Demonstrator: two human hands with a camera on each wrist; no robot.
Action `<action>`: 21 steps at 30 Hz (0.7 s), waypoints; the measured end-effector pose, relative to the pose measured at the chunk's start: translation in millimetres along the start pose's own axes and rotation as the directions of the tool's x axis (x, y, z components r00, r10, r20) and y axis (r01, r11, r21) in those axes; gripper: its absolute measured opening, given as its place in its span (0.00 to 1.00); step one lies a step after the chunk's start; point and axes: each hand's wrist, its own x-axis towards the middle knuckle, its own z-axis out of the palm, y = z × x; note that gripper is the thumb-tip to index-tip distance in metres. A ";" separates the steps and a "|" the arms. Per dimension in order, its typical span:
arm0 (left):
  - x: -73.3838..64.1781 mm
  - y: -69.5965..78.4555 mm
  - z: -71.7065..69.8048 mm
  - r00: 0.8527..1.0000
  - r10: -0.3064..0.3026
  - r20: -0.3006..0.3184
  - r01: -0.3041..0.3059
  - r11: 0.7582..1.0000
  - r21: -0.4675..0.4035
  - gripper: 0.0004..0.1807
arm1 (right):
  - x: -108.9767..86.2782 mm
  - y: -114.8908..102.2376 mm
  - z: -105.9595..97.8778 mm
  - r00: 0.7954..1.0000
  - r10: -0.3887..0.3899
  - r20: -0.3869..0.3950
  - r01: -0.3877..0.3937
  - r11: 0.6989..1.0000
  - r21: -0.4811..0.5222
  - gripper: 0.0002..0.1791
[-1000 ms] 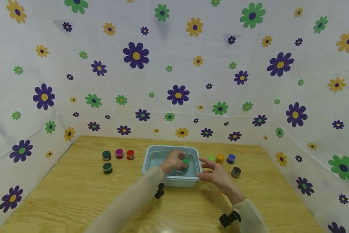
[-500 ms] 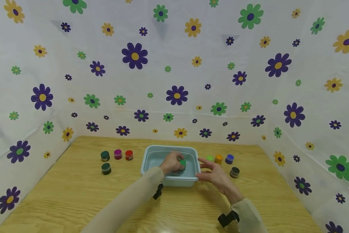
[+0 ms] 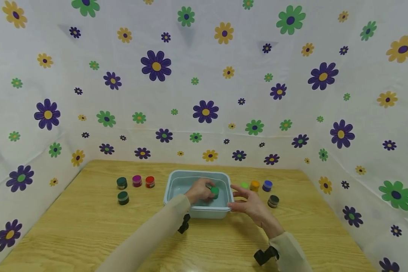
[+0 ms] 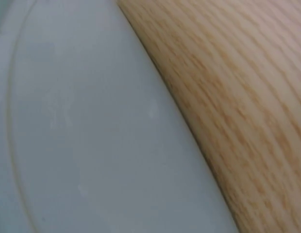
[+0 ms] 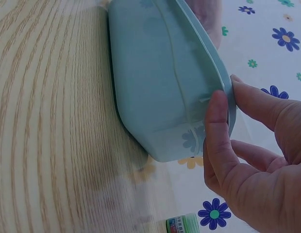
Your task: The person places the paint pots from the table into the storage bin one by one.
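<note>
In the head view, my left hand (image 3: 201,190) reaches down into a light blue plastic basin (image 3: 210,214) at the middle of the table. Its fingers hold a small jar with a green lid (image 3: 215,192) near the right inside wall. My right hand (image 3: 253,207) is at the basin's right front corner. The right wrist view shows its thumb and fingertips (image 5: 218,103) gripping at the rim, on both sides of that corner. From the left wrist only the outer wall of the basin (image 4: 107,126) shows; the hand itself is out of that view.
Left of the basin stand dark green jars (image 3: 123,198), a magenta jar (image 3: 137,181) and a red jar (image 3: 150,181). To the right are a light green jar (image 3: 244,185), an orange jar (image 3: 254,186), a blue jar (image 3: 267,185) and a dark jar (image 3: 273,201). Flowered cloth surrounds the wooden table.
Inside the basin the green-lidded jar has shifted and tilted slightly between my left fingers, showing more of itself. My right hand stays at the rim. The whole head view has drifted a little.
</note>
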 end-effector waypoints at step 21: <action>5.2 -1.1 0.2 0.998 0.030 0.056 -0.028 0.999 -0.025 0.21 | -0.4 0.7 0.5 1.000 0.009 -0.013 -0.009 1.000 -0.008 0.43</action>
